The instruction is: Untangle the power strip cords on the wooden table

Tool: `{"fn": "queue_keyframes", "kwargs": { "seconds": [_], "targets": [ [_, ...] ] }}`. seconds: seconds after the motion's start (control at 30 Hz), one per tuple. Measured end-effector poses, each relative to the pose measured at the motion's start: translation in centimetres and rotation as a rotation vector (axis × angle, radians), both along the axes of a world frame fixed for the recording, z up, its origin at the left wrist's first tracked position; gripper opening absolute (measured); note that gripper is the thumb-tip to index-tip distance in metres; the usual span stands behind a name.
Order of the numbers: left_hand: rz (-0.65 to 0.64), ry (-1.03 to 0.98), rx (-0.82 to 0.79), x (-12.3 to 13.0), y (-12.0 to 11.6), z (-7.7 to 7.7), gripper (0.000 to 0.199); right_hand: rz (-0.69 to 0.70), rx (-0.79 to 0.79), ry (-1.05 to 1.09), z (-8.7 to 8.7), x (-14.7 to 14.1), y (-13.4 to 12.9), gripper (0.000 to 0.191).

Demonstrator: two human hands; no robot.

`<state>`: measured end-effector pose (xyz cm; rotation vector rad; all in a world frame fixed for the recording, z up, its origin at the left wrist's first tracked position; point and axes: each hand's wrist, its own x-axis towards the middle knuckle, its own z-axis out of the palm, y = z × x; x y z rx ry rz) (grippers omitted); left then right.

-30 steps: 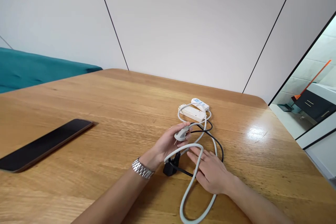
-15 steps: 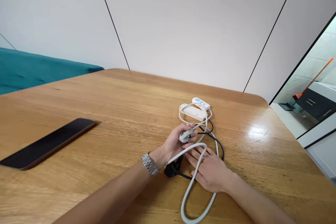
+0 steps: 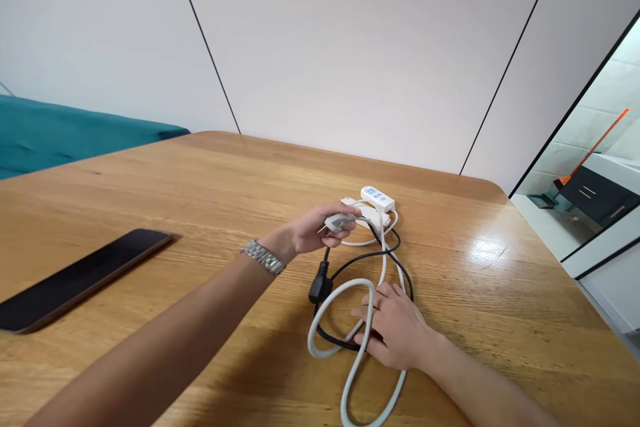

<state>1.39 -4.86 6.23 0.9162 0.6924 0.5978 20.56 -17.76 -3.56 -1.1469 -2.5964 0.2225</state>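
Note:
A white plug, its prongs pointing left, is pinched in my left hand, which wears a metal watch. Behind that hand lie two white power strips, the rear one with blue marks and the front one partly covered by cable. My right hand rests on the tangled cables with its fingers bent; they are partly hidden, and what they hold is unclear. A thick white cable loops in front of it. The black plug hangs or lies left of the loop, beside a black cable.
The wooden table stands against a pale wall. A dark flat tablet-like object lies at the left. Beyond the table's left edge is a teal seat. At the right, an orange-handled broom shows through a doorway.
My left hand has moved up and left with the white plug, away from my right hand. The black plug has shifted up and left. My right hand stays near the same place.

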Motion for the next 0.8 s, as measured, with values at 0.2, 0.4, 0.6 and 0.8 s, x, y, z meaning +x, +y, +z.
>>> {"fn": "queue_keyframes", "kwargs": {
  "seconds": [0.2,0.4,0.6,0.8],
  "targets": [
    [-0.001,0.292,0.130,-1.4,0.7,2.7,0.024,-0.070,0.085,0.065,-1.2,0.1,0.2,0.021],
    [0.025,0.492,0.326,-0.1,-1.0,4.1,0.022,-0.132,0.082,0.064,-1.3,0.2,0.0,0.016],
    [0.004,0.629,0.390,-1.5,-1.2,1.7,0.035,-0.581,0.201,0.204,-1.4,1.4,0.8,0.027],
    [-0.105,0.722,0.468,-3.2,0.0,-0.4,0.038,-0.729,0.048,0.072,-1.4,3.4,2.6,0.016]
  ]
}}
